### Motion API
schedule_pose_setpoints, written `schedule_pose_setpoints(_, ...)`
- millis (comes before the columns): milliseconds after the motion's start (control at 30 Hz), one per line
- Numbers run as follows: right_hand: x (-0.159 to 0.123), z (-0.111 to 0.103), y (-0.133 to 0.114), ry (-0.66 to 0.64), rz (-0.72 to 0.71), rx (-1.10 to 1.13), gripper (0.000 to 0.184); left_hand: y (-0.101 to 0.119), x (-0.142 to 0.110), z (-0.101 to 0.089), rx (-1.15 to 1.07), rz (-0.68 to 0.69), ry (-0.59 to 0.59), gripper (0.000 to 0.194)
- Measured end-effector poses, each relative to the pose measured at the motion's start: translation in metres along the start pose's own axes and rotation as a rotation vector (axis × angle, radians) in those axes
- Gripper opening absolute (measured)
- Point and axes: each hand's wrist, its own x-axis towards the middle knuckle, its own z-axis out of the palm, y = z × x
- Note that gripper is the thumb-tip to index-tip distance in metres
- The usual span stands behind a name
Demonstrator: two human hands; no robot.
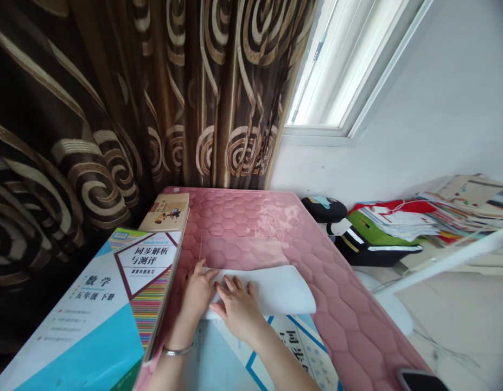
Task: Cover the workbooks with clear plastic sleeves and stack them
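Note:
A book with a pale blue and cream cover [292, 347] lies on the pink table at the near edge. Across its far part a blank white sheet or flap [271, 290] is bent over, its right end curving up. Beyond the flap, a clear plastic film [239, 247] lies on the table. My left hand [197, 293] touches the flap's left end, fingers and thumb apart. On the flap's middle rests my right hand [240, 309], its fingers spread and flat. Both hands press down and grip nothing that I can see. Whether flap and book are joined is hidden.
A stack of workbooks [108, 304] lies along the left side, with a tan book [167, 212] behind. The padded pink table [349, 320] meets a patterned curtain [218, 98]. A dark phone-like object [420, 380] sits at the near right corner. Papers [406, 220] and bags fill the right.

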Motion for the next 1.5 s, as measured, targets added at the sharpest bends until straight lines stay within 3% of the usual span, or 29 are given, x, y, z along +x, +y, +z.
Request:
schedule_pose_setpoints(267,0.000,0.004,0.000,0.003,0.004,-0.009,0.055,0.006,-0.003,-0.004,0.176,0.021,0.001,0.042)
schedule_pose_setpoints(600,0.001,0.009,0.001,0.053,0.009,-0.002,0.052,0.000,-0.003,0.006,0.150,0.019,0.081,0.043)
schedule_pose_setpoints(867,0.005,0.015,0.003,0.145,-0.013,-0.044,0.050,-0.005,0.002,0.016,-0.098,-0.046,0.292,0.041)
schedule_pose_setpoints(1100,0.013,0.016,0.004,0.229,-0.011,-0.072,0.047,-0.012,0.006,0.014,-0.214,-0.183,0.339,0.031)
schedule_pose_setpoints(1500,0.016,0.020,0.002,0.230,0.039,-0.112,0.047,-0.011,0.009,0.005,-0.429,-0.399,0.370,0.014)
